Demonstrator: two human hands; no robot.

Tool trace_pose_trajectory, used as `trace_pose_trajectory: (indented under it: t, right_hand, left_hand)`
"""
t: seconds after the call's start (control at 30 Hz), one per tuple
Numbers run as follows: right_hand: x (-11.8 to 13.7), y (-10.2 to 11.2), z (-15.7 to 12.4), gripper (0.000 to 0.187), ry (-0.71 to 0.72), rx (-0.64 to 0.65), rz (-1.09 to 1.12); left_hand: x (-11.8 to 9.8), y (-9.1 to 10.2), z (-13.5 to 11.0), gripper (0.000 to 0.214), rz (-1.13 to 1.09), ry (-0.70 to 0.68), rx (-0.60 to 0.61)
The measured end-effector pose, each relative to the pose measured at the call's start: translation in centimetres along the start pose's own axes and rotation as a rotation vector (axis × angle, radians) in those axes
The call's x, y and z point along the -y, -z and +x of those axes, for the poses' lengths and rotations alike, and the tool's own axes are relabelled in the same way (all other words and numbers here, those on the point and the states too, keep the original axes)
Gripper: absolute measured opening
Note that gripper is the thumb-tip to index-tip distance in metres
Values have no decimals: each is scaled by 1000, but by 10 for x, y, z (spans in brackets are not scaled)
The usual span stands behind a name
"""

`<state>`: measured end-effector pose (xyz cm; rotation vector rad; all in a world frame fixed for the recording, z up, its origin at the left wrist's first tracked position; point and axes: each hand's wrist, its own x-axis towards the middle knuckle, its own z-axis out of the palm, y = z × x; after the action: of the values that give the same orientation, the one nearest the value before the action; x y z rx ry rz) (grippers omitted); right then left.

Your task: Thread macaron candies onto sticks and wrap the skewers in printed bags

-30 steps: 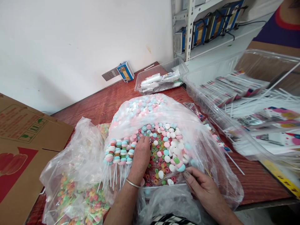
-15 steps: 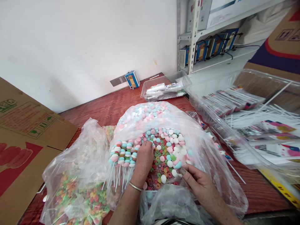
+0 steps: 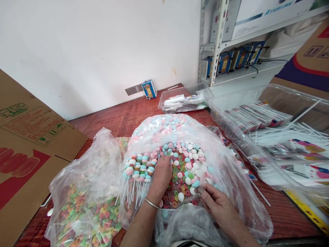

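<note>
My left hand [image 3: 162, 174], a bangle on its wrist, reaches into the open plastic bag [image 3: 231, 181]. Its fingers are curled down among pastel candies [image 3: 169, 145]; whatever they pinch is hidden. Thumb and fingers of my right hand [image 3: 216, 200] are closed at the lower end of a short row of candies [image 3: 194, 179], green, pink and blue; any stick through it is hard to make out. Loose fruit-coloured candy rings [image 3: 177, 187] lie between the hands. Left of my left hand, several finished candy skewers [image 3: 138, 168] rest side by side, white sticks toward me.
A clear bag of candy rings [image 3: 84, 209] stands at left beside a cardboard box [image 3: 33, 137]. To the right, a large clear tray [image 3: 239, 137] holds white sticks and printed packets. Behind are a smaller clear tray [image 3: 186, 109], a blue device [image 3: 149, 89] and a metal shelf [image 3: 218, 44].
The view has shifted slightly, moving everything a little right and down. My right fingertips sit slightly below the blue candy, and more of the row shows. My left hand stays among the candies.
</note>
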<state>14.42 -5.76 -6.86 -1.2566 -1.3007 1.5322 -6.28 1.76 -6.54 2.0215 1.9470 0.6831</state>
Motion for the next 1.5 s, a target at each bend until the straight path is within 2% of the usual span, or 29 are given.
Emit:
trace_pose_trajectory:
  t: [0.07, 0.17, 0.3, 0.37, 0.47, 0.5, 0.57, 0.77, 0.93, 1.2, 1.4, 1.5]
  right_hand:
    - [-1, -1, 0, 40, -1, -3, -3]
    - [-1, 0, 1, 38, 39, -18, -42]
    - [10, 3, 1, 33, 132, -33, -259]
    - [18, 3, 1, 31, 161, -27, -386]
    - [27, 0, 0, 31, 185, -6, -504]
    - [28, -2, -1, 31, 190, -2, -525]
    - [30, -4, -1, 31, 191, 0, -547]
    - [28, -4, -3, 32, 147, 24, -612]
    - [30, -5, -3, 31, 142, 12, -613]
    - [33, -11, -3, 31, 120, -32, -527]
    - [32, -11, -3, 29, 57, 15, -559]
    - [32, -12, -4, 27, 27, 41, -552]
  left_hand:
    - [-1, -1, 2, 18, -72, 36, -23]
    - [-5, 1, 2, 31, -221, 85, -54]
    - [-15, 8, -5, 31, -477, 139, 5]
    - [-21, 13, -11, 28, -731, 211, 42]
    - [-28, 18, -21, 32, -1259, 388, 47]
    - [-29, 18, -23, 33, -1383, 433, 35]
    - [-31, 18, -27, 34, -1475, 471, 3]
    - [-33, 15, -31, 33, -1471, 462, -47]
    - [-35, 12, -33, 29, -1423, 435, -34]
    - [-39, 11, -37, 22, -1198, 321, -20]
    - [-34, 6, -39, 20, -966, 185, -49]
    - [-31, 5, -39, 18, -934, 158, -20]
